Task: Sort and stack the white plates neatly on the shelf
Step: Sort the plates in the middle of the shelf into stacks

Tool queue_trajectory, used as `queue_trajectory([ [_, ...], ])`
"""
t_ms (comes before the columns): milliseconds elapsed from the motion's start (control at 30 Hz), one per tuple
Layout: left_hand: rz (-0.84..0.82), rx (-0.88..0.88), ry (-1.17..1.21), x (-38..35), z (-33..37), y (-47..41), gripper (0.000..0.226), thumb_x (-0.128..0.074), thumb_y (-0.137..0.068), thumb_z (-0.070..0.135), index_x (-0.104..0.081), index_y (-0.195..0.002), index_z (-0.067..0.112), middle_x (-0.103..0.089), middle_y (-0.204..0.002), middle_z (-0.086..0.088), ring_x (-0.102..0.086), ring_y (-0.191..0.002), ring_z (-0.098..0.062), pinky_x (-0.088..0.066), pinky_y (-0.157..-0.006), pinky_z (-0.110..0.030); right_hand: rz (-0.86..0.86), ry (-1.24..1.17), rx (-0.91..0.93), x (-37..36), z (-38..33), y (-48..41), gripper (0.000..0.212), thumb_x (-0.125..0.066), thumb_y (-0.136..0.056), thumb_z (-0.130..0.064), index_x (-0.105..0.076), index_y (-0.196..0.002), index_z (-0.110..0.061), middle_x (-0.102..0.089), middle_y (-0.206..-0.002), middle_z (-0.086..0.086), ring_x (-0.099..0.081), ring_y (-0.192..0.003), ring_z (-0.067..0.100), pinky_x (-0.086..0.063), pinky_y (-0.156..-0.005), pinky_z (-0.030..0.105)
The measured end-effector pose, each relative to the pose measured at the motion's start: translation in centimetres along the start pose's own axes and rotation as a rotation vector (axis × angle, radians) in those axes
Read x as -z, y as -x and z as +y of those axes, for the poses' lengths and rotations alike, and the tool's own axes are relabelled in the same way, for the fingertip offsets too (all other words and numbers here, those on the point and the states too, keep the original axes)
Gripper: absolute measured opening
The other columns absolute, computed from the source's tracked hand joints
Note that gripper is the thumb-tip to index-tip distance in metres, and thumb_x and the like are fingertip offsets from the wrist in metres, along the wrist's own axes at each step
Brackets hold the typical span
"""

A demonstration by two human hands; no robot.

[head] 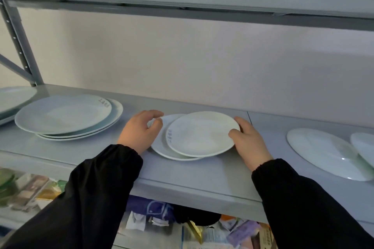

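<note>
Two small white plates lie on the grey shelf (pixel 113 153), the upper small plate (pixel 202 133) shifted right over the lower small plate (pixel 162 147). My left hand (pixel 139 131) curls against the left rim of the lower plate. On the right rim of the upper plate rests my right hand (pixel 248 139), thumb on top of the edge. To the left sits a stack of three larger white plates (pixel 64 116), slightly offset from one another.
Another large plate (pixel 14 97) shows at the far left edge. Two more white plates (pixel 323 151) lie at the right, one (pixel 364 147) cut off by the frame. A shelf board hangs overhead; packaged goods (pixel 153 218) fill the shelf below.
</note>
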State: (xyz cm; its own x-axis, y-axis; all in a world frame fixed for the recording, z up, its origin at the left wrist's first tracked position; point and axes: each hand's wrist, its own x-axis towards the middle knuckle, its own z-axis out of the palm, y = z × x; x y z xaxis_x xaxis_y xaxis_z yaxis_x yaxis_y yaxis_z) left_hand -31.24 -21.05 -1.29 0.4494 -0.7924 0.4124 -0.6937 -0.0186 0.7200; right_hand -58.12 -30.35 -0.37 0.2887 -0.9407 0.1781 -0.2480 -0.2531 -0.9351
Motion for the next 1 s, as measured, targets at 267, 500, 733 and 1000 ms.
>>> queue_trajectory([
  [267, 0.012, 0.006, 0.006, 0.0, 0.0, 0.1, 0.03, -0.05, -0.093, 0.028, -0.066, -0.119, 0.032, -0.06, -0.12, 0.017, -0.054, -0.108, -0.006, -0.037, -0.091, -0.022, 0.006, 0.004, 0.045, 0.4, -0.2, 0.4, 0.04, -0.053, -0.092, -0.017, -0.051, -0.131, -0.027, -0.058, -0.114, -0.016, -0.055, -0.103, 0.004, -0.04, -0.081, 0.021],
  [500, 0.004, 0.017, 0.007, 0.1, 0.0, 0.1, 0.031, -0.049, -0.094, 0.029, -0.065, -0.12, 0.033, -0.059, -0.119, 0.017, -0.056, -0.11, -0.01, -0.043, -0.095, -0.029, 0.017, 0.018, 0.061, 0.8, -0.2, 0.8, 0.055, -0.055, -0.095, -0.031, -0.039, -0.147, -0.029, -0.045, -0.139, -0.013, -0.045, -0.123, 0.006, -0.034, -0.097, 0.025],
  [733, -0.009, 0.027, 0.013, 0.4, -0.9, 0.0, 0.03, -0.046, -0.093, 0.033, -0.062, -0.118, 0.041, -0.064, -0.12, 0.014, -0.06, -0.108, -0.015, -0.047, -0.095, -0.036, -0.052, 0.387, 0.218, 4.4, 1.1, 1.7, 0.064, -0.057, -0.093, -0.042, -0.031, -0.151, -0.032, -0.028, -0.155, -0.014, -0.023, -0.143, 0.004, -0.021, -0.114, 0.024],
  [1000, -0.004, 0.031, -0.006, 0.6, -0.4, 0.4, 0.032, -0.045, -0.096, 0.031, -0.06, -0.123, 0.04, -0.061, -0.125, 0.016, -0.057, -0.112, -0.017, -0.043, -0.092, -0.035, 0.002, 0.8, 0.305, 11.8, 3.3, 6.1, 0.074, -0.037, -0.077, -0.069, -0.031, -0.146, -0.047, -0.023, -0.158, -0.013, -0.008, -0.148, 0.006, -0.013, -0.121, 0.033],
])
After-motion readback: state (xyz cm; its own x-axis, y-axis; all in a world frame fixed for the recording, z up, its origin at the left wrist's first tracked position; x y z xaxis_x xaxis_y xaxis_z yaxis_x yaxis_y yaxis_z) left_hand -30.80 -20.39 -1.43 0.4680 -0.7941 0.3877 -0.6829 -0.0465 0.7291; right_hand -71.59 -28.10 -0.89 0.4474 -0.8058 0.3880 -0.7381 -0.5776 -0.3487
